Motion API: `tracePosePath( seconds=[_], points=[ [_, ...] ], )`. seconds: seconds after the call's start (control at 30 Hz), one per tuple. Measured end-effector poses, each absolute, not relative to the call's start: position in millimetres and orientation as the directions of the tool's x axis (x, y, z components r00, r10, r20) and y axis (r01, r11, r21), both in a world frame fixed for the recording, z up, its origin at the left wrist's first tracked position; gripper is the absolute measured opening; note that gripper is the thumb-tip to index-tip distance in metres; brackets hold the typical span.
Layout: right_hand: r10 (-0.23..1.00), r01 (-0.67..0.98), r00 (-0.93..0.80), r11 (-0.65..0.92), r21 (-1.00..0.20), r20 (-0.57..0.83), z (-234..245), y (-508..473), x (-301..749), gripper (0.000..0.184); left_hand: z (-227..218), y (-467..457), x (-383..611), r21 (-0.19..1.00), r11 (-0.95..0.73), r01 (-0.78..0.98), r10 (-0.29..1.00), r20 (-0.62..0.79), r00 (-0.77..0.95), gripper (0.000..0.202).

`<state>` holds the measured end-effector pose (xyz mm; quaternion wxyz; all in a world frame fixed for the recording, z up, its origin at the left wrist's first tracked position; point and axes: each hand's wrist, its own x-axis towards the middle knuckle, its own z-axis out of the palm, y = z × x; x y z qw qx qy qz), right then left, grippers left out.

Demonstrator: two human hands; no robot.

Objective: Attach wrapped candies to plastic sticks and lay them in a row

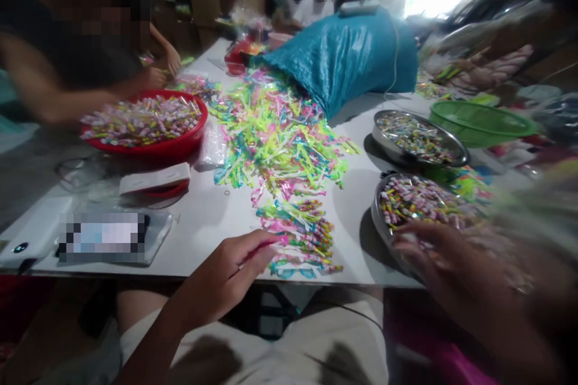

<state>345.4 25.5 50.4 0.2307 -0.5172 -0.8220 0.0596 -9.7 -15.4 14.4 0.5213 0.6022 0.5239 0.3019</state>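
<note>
White table [212, 216]; left hand [228, 274] pinching pink strip [280, 240], pointing right.

Both hands are bare — no gloves, and no rings or watch that can be made out. The left hand [235, 271] shows a bare forearm with no sleeve in view. The right hand [433, 252] is blurred. Pale, cream-coloured shorts [271, 355] cover the lap — thighs bare beyond the hem.

Far left of you: red basin [149, 147] of wrapped sweets; far centre: blue sack [347, 57]; right: green basket [481, 123]; near left: phone [106, 237].
</note>
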Motion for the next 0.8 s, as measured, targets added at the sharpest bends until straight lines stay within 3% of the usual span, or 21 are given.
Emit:
tracePosePath(
  seconds=[0.1,0.2,0.37,0.6,0.8],
  points=[
    [0.706,0.534,-0.688,0.65,-0.541,0.169,38,21,302,0.019,17,-29,1,0.933,0.004,0.36,0.953,-0.112,0.281,0.026],
    [0.59,0.392,-0.797,0.668,-0.633,0.13,34,16,265,0.025,16,-39,5,0.906,-0.089,0.413,0.955,-0.039,0.293,0.022],
    [0.567,0.379,-0.811,0.694,-0.612,0.14,29,14,256,0.033,16,-46,5,0.871,-0.166,0.463,0.958,0.031,0.286,0.02],
    [0.553,0.355,-0.822,0.686,-0.635,0.138,30,12,262,0.035,17,-44,7,0.849,-0.144,0.509,0.946,-0.033,0.322,0.025],
    [0.513,0.344,-0.846,0.732,-0.588,0.144,32,13,262,0.031,15,-44,7,0.837,-0.157,0.524,0.934,-0.047,0.355,0.025]
  ],
)
